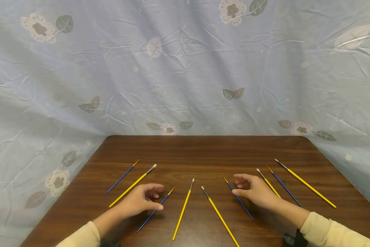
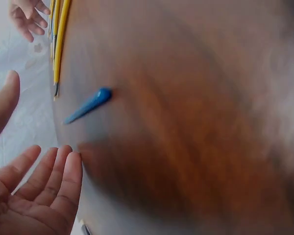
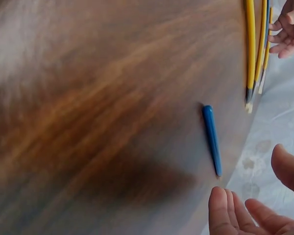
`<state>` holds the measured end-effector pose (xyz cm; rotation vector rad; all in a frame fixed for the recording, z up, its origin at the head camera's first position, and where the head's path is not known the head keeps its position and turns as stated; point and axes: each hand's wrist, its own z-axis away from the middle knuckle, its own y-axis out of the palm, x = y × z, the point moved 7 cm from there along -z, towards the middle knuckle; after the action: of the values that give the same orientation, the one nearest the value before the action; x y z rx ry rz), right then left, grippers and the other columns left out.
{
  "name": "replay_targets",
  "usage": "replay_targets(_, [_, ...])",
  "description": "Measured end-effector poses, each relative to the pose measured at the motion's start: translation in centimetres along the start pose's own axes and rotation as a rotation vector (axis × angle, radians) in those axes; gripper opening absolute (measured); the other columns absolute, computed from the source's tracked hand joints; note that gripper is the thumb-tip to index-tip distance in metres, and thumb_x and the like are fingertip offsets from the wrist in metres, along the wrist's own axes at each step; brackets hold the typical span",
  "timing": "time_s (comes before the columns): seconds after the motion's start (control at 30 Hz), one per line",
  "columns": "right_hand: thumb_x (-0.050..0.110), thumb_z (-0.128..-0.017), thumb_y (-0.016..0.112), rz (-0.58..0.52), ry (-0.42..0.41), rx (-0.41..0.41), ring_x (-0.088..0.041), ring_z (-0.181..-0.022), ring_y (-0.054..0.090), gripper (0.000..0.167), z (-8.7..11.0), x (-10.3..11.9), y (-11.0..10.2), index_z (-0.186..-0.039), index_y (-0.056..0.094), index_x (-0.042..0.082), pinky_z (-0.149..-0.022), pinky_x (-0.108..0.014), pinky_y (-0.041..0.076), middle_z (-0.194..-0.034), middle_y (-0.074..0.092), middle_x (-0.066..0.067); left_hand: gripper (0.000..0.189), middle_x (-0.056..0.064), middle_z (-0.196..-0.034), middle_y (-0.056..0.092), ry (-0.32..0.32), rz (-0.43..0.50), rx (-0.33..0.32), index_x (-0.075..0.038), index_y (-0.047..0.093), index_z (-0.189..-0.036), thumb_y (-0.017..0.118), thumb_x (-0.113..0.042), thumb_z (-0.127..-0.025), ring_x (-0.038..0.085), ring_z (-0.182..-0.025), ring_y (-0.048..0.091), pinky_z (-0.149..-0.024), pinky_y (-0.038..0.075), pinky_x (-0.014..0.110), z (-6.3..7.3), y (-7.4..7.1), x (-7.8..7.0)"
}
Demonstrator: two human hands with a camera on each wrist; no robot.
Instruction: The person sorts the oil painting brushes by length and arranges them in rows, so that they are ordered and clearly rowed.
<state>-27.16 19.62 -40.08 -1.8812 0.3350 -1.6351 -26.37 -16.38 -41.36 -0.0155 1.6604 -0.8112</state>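
Observation:
My left hand (image 1: 138,200) hovers over the table's left half, fingers loosely bent and holding nothing. Its thumb overlaps a thin blue paintbrush (image 1: 149,218) in the head view. The left wrist view shows that brush's blue handle (image 2: 90,105) beyond the spread thumb and fingers. Over the right half, my right hand (image 1: 259,192) is relaxed too, with a gap between thumb and fingers. A second blue paintbrush (image 1: 244,206) lies by its thumb, and the right wrist view shows its handle (image 3: 211,139) apart from the fingertips. Between the hands lie two yellow paintbrushes, one left (image 1: 183,216), one right (image 1: 219,214).
Further left on the brown wooden table (image 1: 185,147) lie a yellow paintbrush (image 1: 127,189) and a blue one (image 1: 120,179). On the right are a short-looking yellow brush (image 1: 271,185), a blue one (image 1: 285,187) and a long yellow one (image 1: 310,187). A flowered curtain (image 1: 185,85) hangs behind.

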Motion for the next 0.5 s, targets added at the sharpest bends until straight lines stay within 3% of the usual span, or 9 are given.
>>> replay_targets(0.2, [0.022,-0.082,0.080,-0.038,0.062,0.015,-0.022,-0.096,0.060,0.061,0.0,-0.7,0.5,-0.129,0.054,-0.007,-0.078,-0.030,0.055,-0.111,0.063,-0.011,0.066,0.012,-0.116,0.062,-0.041,-0.022,-0.018,0.004,0.058,-0.126,0.086,-0.023,-0.073,0.023,-0.095,0.058,-0.077,0.054,0.024,-0.2,0.4,0.7])
replay_targets(0.5, [0.014,-0.078,0.082,-0.067,0.096,0.026,-0.020,-0.087,0.056,0.056,-0.1,-1.7,1.2,-0.123,0.058,-0.010,-0.071,-0.027,0.053,-0.101,0.059,-0.010,0.057,0.007,-0.100,0.062,-0.063,0.003,-0.061,0.004,0.063,-0.118,0.087,-0.007,-0.068,0.022,-0.088,0.058,-0.075,0.054,0.025,-0.4,0.6,0.7])
